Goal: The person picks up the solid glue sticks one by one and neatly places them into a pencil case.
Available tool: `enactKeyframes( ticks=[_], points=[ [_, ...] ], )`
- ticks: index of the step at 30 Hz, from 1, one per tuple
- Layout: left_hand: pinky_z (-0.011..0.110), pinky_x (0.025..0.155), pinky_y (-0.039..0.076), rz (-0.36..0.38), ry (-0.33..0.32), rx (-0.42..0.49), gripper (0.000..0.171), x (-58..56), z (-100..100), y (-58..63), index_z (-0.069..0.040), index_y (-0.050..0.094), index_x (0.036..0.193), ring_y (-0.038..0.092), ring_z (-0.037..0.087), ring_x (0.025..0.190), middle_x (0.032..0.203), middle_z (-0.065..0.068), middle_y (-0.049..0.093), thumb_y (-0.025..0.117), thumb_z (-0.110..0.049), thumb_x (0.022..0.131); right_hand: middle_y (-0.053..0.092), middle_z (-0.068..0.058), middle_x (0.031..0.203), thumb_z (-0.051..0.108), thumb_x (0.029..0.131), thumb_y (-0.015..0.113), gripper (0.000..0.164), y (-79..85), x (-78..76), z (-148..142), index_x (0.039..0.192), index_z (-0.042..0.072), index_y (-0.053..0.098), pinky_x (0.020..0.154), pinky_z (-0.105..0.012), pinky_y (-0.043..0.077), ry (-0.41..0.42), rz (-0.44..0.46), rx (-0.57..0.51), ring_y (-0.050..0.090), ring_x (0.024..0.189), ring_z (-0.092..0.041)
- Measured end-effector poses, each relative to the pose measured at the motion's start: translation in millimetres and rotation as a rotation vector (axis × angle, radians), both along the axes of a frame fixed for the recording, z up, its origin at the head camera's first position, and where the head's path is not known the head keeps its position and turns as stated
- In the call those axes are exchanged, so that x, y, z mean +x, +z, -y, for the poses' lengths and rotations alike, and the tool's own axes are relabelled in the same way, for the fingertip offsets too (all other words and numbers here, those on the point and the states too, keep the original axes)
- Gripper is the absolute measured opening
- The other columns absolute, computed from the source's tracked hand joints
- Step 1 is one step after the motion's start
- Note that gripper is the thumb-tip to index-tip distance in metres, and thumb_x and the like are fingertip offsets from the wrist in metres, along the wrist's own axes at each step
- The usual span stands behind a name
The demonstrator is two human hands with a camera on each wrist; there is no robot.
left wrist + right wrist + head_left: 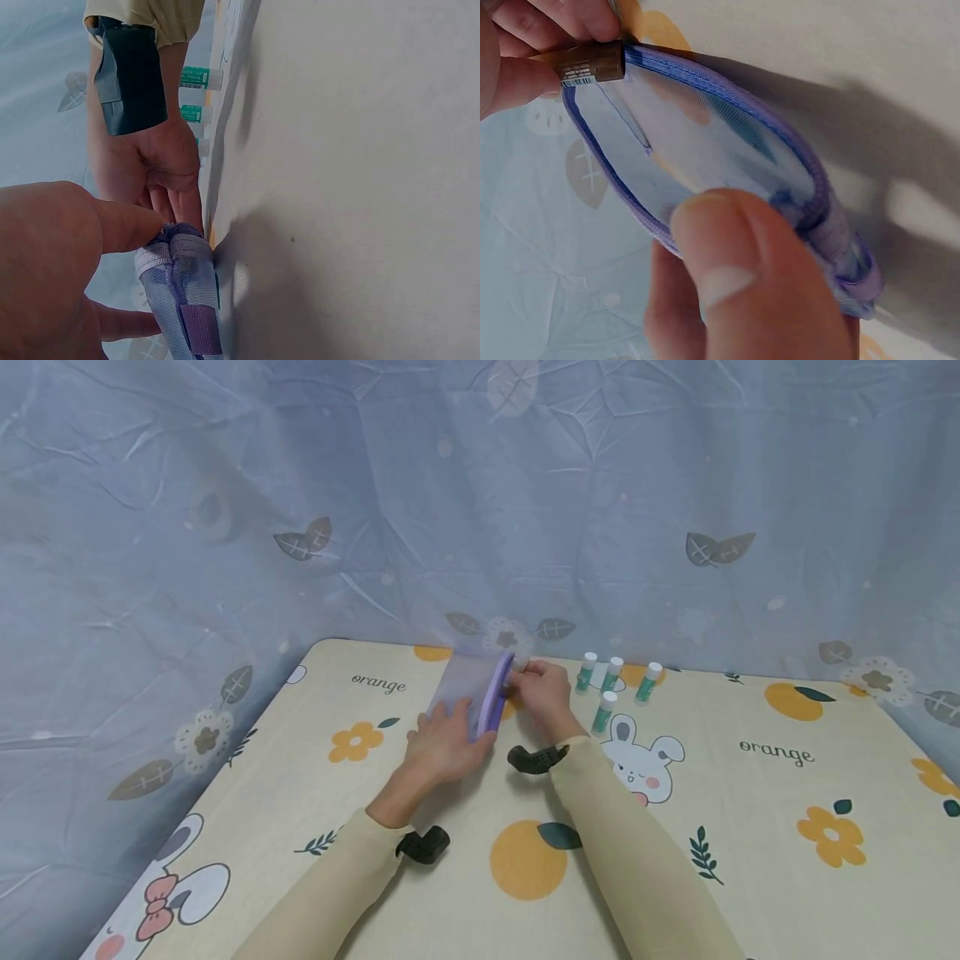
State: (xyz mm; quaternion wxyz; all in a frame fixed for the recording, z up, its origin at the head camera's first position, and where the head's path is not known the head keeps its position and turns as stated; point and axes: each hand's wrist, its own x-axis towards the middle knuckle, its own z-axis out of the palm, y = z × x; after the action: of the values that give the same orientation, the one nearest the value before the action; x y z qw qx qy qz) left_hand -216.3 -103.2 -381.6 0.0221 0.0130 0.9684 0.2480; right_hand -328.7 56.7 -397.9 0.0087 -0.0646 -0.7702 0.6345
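A translucent mesh pouch point(457, 681) with a purple zipper edge point(493, 697) lies near the table's back edge, its mouth spread apart in the right wrist view. My left hand point(446, 743) grips the pouch's near end, with the thumb point(727, 255) over the rim and fingers behind it. At the far end of the mouth, my right hand point(543, 689) pinches a small brown tube point(592, 64) with a barcode label. The tube's end overlaps the zipper corner in that view. In the left wrist view the right fingers point(187, 210) hide the tube.
Several small tubes point(604, 712) with green labels and white caps stand just right of my right hand. A patterned cloth point(420, 910) covers the table. A grey-blue curtain point(480, 510) hangs right behind the back edge.
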Motion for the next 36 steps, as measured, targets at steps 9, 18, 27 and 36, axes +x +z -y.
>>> enactKeyframes(
  ticks=[9,18,27,36],
  points=[
    [0.069,0.110,0.040,0.006,0.004,-0.004,0.076,-0.7,-1,0.2,-0.012,0.037,0.163,0.044,0.051,0.140,0.161,0.027,0.041,0.057,-0.052,0.102,0.073,-0.026,0.123,0.006,0.099,0.065,0.025,-3.9,-7.6,-4,0.120,-0.006,0.071,0.096,-0.034,0.062,-0.001,0.055,-0.197,0.074,0.107,-0.026],
    [0.068,0.111,0.040,0.003,-0.001,-0.013,0.077,0.4,-1,3.0,-0.011,0.037,0.164,0.044,0.052,0.141,0.162,0.028,0.040,0.057,-0.052,0.102,0.072,-0.030,0.130,0.005,0.099,0.069,0.033,1.2,-11.5,-4,0.128,-0.011,0.068,0.088,-0.030,0.063,0.026,0.158,-0.353,0.078,0.096,-0.022],
    [0.069,0.111,0.039,0.013,0.001,-0.016,0.077,-0.1,-1,4.0,-0.011,0.036,0.164,0.043,0.052,0.142,0.162,0.028,0.039,0.056,-0.052,0.102,0.079,-0.021,0.117,0.006,0.098,0.073,0.034,2.6,-12.5,-8,0.129,-0.007,0.069,0.088,-0.029,0.063,0.053,0.262,-0.426,0.080,0.086,-0.017],
    [0.069,0.111,0.039,0.020,-0.006,-0.015,0.078,0.5,-1,5.6,-0.011,0.035,0.164,0.042,0.053,0.143,0.163,0.029,0.038,0.056,-0.053,0.102,0.073,-0.024,0.133,0.006,0.099,0.073,0.036,7.4,-12.7,-4,0.131,-0.007,0.068,0.092,-0.030,0.062,0.086,0.304,-0.413,0.079,0.091,-0.017]
  ],
)
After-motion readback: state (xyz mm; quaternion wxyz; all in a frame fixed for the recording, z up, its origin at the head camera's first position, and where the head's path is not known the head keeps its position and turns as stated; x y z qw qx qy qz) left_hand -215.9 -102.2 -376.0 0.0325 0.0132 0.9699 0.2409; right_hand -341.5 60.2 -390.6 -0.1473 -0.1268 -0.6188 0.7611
